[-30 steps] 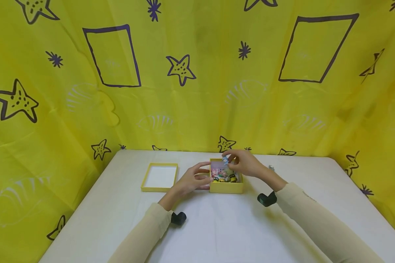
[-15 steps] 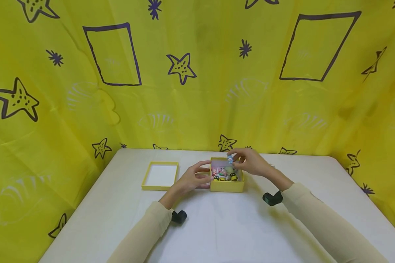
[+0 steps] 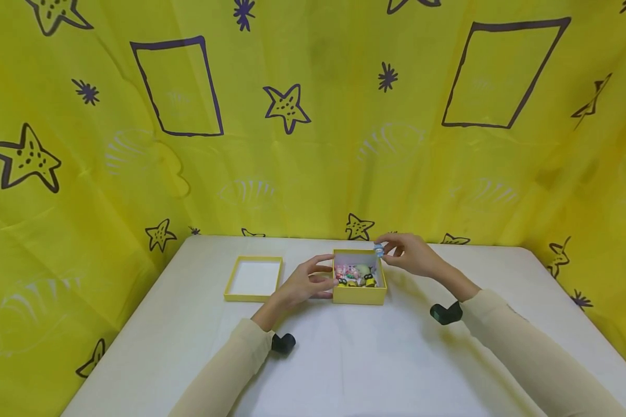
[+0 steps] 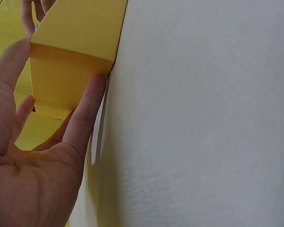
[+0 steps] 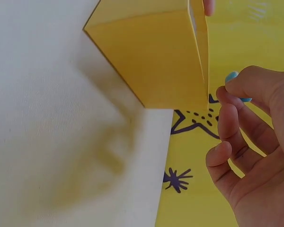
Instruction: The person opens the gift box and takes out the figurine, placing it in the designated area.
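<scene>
A small light-blue figurine (image 3: pixel 378 249) is pinched between the thumb and fingers of my right hand (image 3: pixel 412 256), at the box's back right corner and above the rim. In the right wrist view only bits of the blue figurine (image 5: pixel 232 76) show past the thumb. My left hand (image 3: pixel 299 285) rests its spread fingertips on the left side of the yellow box (image 3: pixel 359 297). The left wrist view has the thumb at the rim and one fingertip (image 4: pixel 98 81) low on the wall. Inside the box lie pink figurines (image 3: pixel 347 271), yellow-and-black figurines (image 3: pixel 369 281) and a pale green rounded one (image 3: pixel 363 269).
The box's lid (image 3: pixel 253 280), white inside with a yellow rim, lies upturned to the left of the box. Everything stands on a white-covered table (image 3: pixel 313 359). A yellow curtain (image 3: pixel 323 162) with starfish drawings hangs along the back edge and both sides.
My right hand has moved to the right with the blue figurine, from over the box's middle to its right edge. My left hand has stayed against the box.
</scene>
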Demonstrator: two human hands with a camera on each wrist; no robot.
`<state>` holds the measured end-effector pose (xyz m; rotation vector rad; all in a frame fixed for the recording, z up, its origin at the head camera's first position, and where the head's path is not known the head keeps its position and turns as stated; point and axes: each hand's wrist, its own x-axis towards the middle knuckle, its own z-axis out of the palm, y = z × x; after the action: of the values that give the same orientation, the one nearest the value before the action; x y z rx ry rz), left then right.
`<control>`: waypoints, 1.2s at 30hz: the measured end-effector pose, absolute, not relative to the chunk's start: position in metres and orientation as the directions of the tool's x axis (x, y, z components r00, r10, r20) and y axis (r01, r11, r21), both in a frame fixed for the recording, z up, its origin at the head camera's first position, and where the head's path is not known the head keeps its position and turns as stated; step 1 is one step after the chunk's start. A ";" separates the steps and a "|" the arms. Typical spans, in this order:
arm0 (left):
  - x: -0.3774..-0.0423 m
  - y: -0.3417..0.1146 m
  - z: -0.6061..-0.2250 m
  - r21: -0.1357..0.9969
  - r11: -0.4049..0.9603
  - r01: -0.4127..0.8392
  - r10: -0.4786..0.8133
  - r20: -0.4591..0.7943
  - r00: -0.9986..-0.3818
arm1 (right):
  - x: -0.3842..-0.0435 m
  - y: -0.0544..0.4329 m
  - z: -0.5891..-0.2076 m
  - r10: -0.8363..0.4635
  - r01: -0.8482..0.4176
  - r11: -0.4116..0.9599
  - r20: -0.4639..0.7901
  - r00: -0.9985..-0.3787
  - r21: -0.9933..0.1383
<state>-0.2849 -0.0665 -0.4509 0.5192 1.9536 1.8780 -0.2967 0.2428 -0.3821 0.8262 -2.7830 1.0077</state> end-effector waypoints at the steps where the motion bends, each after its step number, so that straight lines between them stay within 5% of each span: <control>1: -0.285 -0.067 -0.451 0.999 0.040 0.002 0.511 -0.018 -0.859 | -0.297 0.244 -0.382 -0.462 -0.507 0.643 0.238 -0.855 -0.575; 36: -0.283 -0.068 -0.448 0.997 0.074 0.008 0.506 -0.030 -0.862 | -0.293 0.300 -0.391 -0.361 -0.397 0.725 0.179 -0.915 -0.563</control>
<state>-0.2830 -0.0677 -0.4482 0.5103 1.9898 1.8433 -0.2932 0.2996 -0.3908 0.6299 -2.8651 0.9544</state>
